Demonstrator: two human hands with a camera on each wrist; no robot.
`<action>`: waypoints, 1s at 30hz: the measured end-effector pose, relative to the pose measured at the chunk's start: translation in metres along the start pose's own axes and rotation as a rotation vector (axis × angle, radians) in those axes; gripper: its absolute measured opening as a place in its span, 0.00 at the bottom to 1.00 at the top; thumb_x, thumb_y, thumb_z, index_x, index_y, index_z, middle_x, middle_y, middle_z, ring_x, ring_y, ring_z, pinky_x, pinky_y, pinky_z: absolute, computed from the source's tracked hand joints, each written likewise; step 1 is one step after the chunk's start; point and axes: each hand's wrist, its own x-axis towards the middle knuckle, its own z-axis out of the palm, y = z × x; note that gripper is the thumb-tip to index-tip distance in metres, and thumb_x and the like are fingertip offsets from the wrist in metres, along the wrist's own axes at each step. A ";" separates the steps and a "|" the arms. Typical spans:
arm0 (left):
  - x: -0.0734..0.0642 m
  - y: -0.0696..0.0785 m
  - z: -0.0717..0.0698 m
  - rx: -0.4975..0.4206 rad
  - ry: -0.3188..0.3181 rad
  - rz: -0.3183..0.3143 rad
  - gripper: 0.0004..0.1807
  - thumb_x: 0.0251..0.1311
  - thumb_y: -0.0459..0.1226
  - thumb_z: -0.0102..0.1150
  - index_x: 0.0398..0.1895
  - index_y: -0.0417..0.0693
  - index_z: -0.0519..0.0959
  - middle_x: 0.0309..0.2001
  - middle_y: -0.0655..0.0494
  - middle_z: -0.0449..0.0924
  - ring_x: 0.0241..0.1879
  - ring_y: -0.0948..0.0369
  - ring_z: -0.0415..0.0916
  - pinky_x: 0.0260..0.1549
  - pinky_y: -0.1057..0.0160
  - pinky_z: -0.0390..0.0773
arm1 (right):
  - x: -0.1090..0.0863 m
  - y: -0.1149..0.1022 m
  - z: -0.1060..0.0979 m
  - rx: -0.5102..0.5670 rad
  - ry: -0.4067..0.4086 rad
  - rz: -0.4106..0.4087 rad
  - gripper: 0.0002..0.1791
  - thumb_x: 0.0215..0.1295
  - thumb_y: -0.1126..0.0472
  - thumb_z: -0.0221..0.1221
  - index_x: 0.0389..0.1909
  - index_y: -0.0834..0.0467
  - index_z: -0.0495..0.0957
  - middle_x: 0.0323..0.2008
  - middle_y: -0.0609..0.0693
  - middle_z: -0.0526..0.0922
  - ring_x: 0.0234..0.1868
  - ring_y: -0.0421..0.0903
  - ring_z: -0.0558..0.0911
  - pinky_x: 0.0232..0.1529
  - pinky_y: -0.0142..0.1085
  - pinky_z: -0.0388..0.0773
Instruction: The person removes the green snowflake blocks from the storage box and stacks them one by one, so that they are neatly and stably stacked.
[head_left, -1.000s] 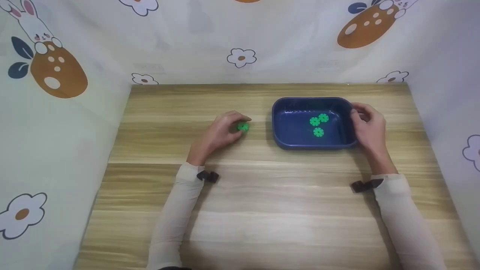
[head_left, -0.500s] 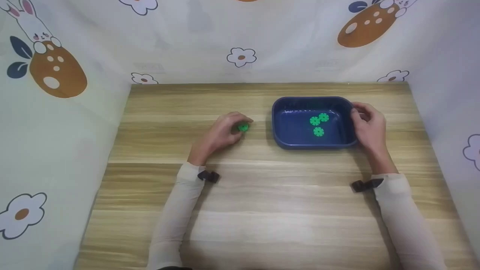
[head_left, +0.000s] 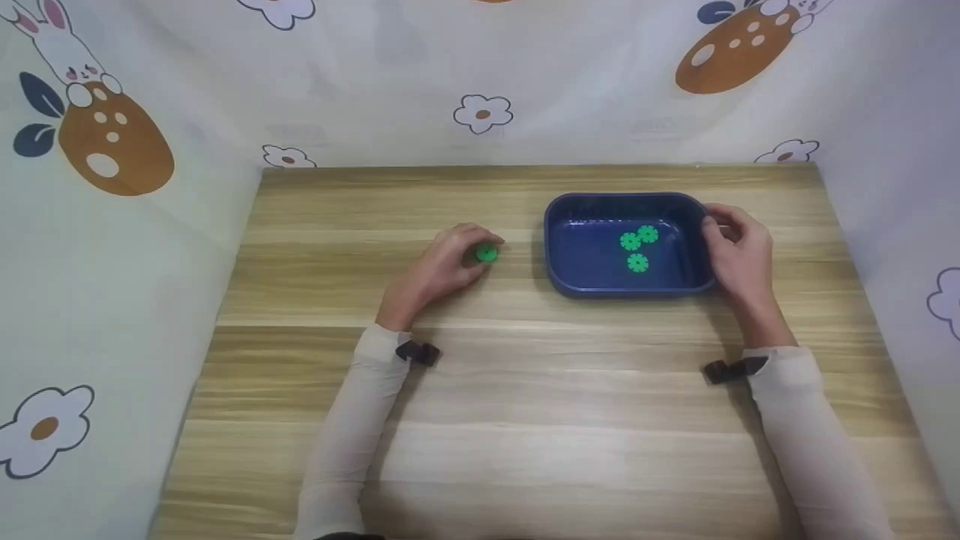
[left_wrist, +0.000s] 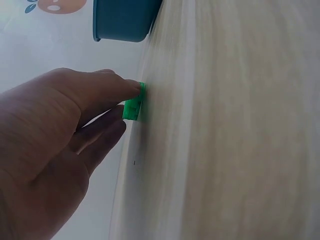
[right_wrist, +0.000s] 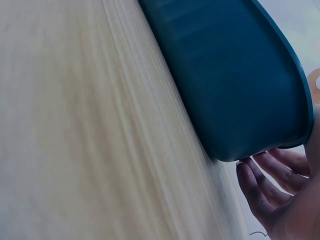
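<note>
My left hand (head_left: 450, 259) has its thumb and fingers curved around a green notched plastic disc (head_left: 487, 253) left of the tray, low over the table. In the left wrist view the green piece (left_wrist: 134, 102) looks thick, like stacked discs, pinched between thumb and fingertips; how many layers cannot be told. My right hand (head_left: 741, 251) grips the right end of a dark blue rectangular tray (head_left: 630, 292), thumb at the rim. In the right wrist view its fingers (right_wrist: 272, 182) touch the tray's end wall (right_wrist: 240, 90). Three green notched discs (head_left: 637, 262) lie inside the tray, two touching or overlapping.
The wood-grain table (head_left: 510, 420) ends at a pale cloth wall (head_left: 375, 97) printed with flowers and rabbits, which also runs along both sides. Black straps with small devices (head_left: 418, 352) sit on both wrists.
The disc in my left hand looks rounder now, its notches less visible; the fingers have shifted slightly around it. The right hand and tray have stayed in place.
</note>
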 end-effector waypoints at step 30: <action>0.025 0.050 0.022 0.008 0.091 0.124 0.30 0.68 0.55 0.72 0.68 0.53 0.82 0.67 0.57 0.83 0.71 0.60 0.75 0.75 0.57 0.74 | 0.000 0.000 -0.002 -0.024 -0.013 0.010 0.20 0.79 0.56 0.59 0.63 0.62 0.85 0.47 0.47 0.89 0.41 0.28 0.86 0.48 0.19 0.79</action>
